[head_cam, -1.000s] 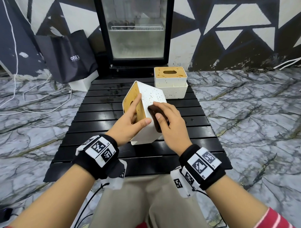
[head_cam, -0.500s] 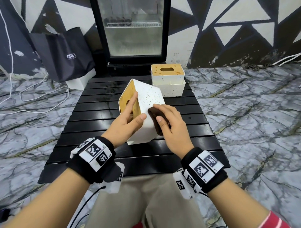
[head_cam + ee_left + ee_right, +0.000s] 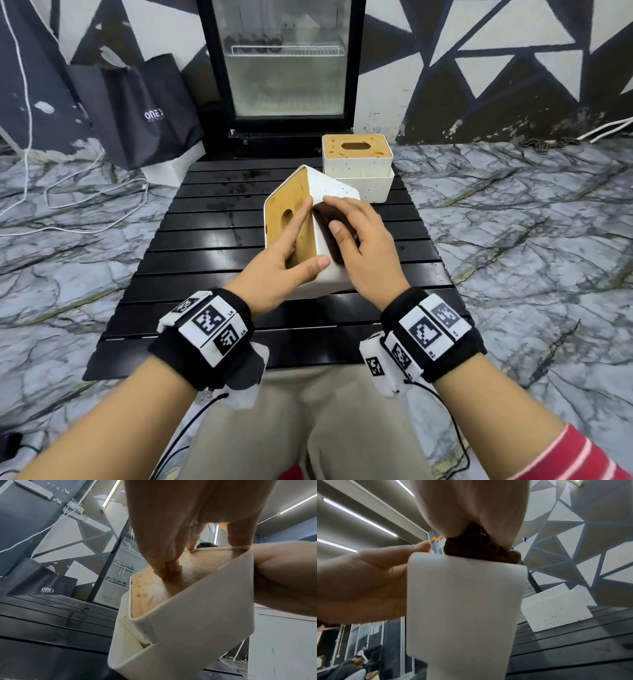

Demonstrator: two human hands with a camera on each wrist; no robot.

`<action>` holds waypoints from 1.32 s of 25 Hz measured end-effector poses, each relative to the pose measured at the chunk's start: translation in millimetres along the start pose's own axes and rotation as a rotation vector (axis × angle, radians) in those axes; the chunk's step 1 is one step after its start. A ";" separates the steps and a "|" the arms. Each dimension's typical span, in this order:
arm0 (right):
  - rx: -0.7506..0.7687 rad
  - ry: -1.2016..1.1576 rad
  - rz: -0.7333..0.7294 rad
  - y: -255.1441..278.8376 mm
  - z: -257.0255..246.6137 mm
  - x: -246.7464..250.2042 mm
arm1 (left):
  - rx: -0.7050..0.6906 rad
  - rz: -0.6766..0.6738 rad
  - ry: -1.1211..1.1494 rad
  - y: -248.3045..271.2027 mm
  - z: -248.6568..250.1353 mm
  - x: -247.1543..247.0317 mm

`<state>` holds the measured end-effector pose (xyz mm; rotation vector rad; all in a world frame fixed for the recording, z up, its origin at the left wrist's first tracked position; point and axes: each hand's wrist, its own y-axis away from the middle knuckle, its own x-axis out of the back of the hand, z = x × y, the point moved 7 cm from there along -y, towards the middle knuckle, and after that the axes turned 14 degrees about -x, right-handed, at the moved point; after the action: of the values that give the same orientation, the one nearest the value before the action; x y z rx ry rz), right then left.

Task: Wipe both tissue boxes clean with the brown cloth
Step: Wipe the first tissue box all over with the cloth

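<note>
A person sits at a black slatted table (image 3: pixel 205 246) on a marble-patterned floor. The near tissue box (image 3: pixel 337 192), white and speckled with a wooden lid, is tipped on edge near the table's middle, its lid facing left. The left hand (image 3: pixel 277 270) holds it, fingers lying fairly straight across the lid and the thumb pressed on the near white corner. The right hand (image 3: pixel 363 246) presses the brown cloth (image 3: pixel 325 222) against the box's upper right side, fingers curved over the cloth; how tightly they grip it is hard to tell. The second tissue box (image 3: pixel 356 161) stands upright at the table's far edge, just behind the tipped one and, it seems, not touching it. Bare slats lie open to the left and toward the near edge. A glass-door fridge (image 3: pixel 284 65) stands behind the table, with a dark bag (image 3: pixel 137 109) to its left.
</note>
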<state>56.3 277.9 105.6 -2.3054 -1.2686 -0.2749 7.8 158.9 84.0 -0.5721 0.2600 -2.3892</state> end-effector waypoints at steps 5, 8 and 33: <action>-0.011 -0.004 0.034 8.6 1.7 -0.3 | 0.000 -0.004 0.016 -2.1 -0.3 -1.9; -0.001 0.009 0.027 -1.5 -2.3 -1.5 | -0.007 -0.029 0.019 -2.8 1.1 -2.0; 0.072 0.060 0.023 23.1 4.0 -9.2 | 0.043 0.069 -0.049 -6.6 2.2 23.3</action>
<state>70.4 262.8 91.1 -2.2325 -1.2016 -0.2836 -10.9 148.8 95.8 -0.5910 0.2034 -2.3059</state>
